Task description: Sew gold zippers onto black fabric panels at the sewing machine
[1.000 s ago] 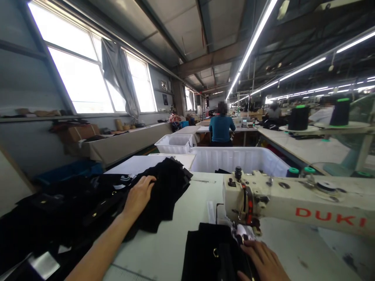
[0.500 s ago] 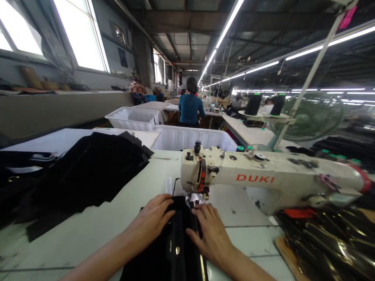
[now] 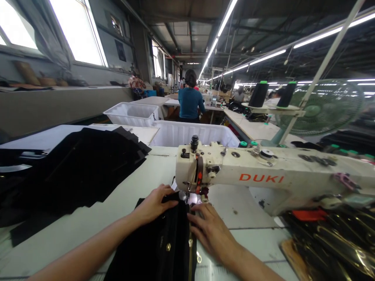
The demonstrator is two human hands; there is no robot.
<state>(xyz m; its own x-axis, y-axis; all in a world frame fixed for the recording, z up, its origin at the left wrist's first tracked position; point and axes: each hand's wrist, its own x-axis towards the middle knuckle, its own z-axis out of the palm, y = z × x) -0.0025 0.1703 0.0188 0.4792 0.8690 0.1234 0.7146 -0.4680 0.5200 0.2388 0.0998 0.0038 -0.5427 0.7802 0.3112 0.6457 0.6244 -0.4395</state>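
Observation:
A black fabric piece (image 3: 164, 249) with small gold studs lies on the table under the needle of a cream sewing machine (image 3: 263, 175) marked DUKI. My left hand (image 3: 154, 203) rests on the piece's upper left edge, fingers curled over it beside the presser foot. My right hand (image 3: 212, 232) lies flat on the piece's right edge, fingers stretched toward the needle, next to a gold zipper strip (image 3: 190, 253).
A pile of black cut pieces (image 3: 73, 168) covers the table's left side. White bins (image 3: 181, 134) stand behind the machine. Glossy black pieces (image 3: 331, 242) lie at the right, with a green fan (image 3: 322, 107) and thread cones (image 3: 259, 93) beyond. A person in blue (image 3: 190, 102) sits farther ahead.
My left hand left the black pile on the left and came onto the piece at the needle. My view swung right; both hands have slid the piece slightly further under the presser foot.

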